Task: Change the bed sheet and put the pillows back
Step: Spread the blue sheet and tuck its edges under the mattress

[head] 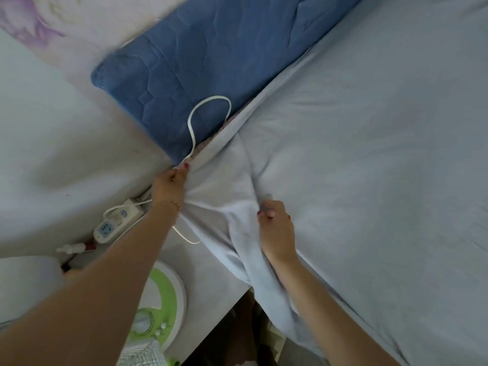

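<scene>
A view looks down over a bed corner, and everything here is placed against the blue quilted pad (211,62) lying across the top of the mattress.

Below and left of the pad, on the floor side, sit a white power strip (116,220) and a round green and white fan base (158,307).

At the pad's lower corner the left hand (170,186) reaches in, its fingers curled and pinching at the edge where a white cord (208,101) loops off the pad; whether it holds the cord, the sheet edge or both cannot be told.

Right of that, below the pad, the right hand (276,228) has its fingers bent around a gathered fold of the pale bed sheet (369,154), which spreads away to the right over most of the mattress and stops along the pad's long edge (so the pad is not yet covered).

The step appears to be fitting the sheet at this corner. The next move likely calls for drawing the bunched cloth up over the pad's corner while keeping the cord free. No pillows are visible.
</scene>
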